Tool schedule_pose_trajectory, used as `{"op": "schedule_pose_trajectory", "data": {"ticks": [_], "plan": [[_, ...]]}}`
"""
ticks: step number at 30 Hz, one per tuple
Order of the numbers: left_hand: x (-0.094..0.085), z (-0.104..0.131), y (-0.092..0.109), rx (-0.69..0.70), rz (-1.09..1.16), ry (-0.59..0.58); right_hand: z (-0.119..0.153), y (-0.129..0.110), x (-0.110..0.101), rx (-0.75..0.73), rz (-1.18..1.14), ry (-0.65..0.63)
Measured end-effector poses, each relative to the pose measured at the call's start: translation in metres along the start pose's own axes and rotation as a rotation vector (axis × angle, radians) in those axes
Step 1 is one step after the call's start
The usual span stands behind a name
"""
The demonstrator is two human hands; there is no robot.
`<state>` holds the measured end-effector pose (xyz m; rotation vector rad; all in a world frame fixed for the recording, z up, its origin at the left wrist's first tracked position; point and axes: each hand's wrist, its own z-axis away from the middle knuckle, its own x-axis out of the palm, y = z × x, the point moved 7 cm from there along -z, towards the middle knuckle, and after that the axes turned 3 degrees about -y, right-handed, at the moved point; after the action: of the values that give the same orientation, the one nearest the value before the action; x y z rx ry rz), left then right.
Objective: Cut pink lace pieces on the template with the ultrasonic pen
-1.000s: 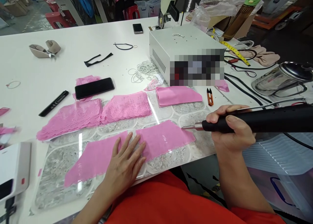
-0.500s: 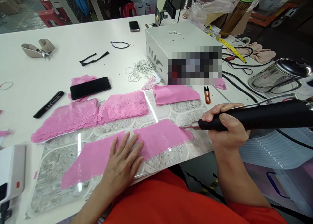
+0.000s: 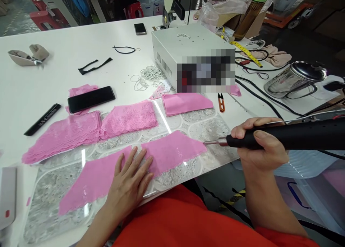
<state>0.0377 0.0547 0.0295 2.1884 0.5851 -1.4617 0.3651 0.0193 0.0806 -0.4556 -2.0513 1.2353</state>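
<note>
My left hand (image 3: 130, 177) lies flat with fingers spread, bridging two pink fabric pieces that lie side by side. It presses the inner ends of the left piece (image 3: 90, 178) and the right piece (image 3: 174, 152). A black hand tool (image 3: 312, 135) with a thin metal tip is gripped in my right hand (image 3: 265, 155). Its tip is at the right end of the right fabric piece, near the corner; whether it touches the cloth I cannot tell. Both pieces rest on a marble-patterned board (image 3: 219, 132).
Behind are lacy pink stacks (image 3: 67, 132), a folded pink stack (image 3: 187, 103), a black phone (image 3: 91, 99) and orange thread snips (image 3: 221, 102). A grey metal box (image 3: 194, 38) stands at the back. Cables (image 3: 258, 96) and a glass jug (image 3: 292, 82) are at the right.
My right hand has drawn the tool rightward, so its tip has gone from inside the right piece's upper edge to its right end. My left hand stays on the fabric. The view has shifted slightly.
</note>
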Motion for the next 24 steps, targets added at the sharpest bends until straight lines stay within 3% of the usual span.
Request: {"op": "schedule_pose_trajectory", "data": {"ticks": [24], "plan": [[-0.0005,-0.0020,0.0020,0.026,-0.013,-0.006,0.0023,0.0001,0.0052,-0.031,0.036,-0.037]]}}
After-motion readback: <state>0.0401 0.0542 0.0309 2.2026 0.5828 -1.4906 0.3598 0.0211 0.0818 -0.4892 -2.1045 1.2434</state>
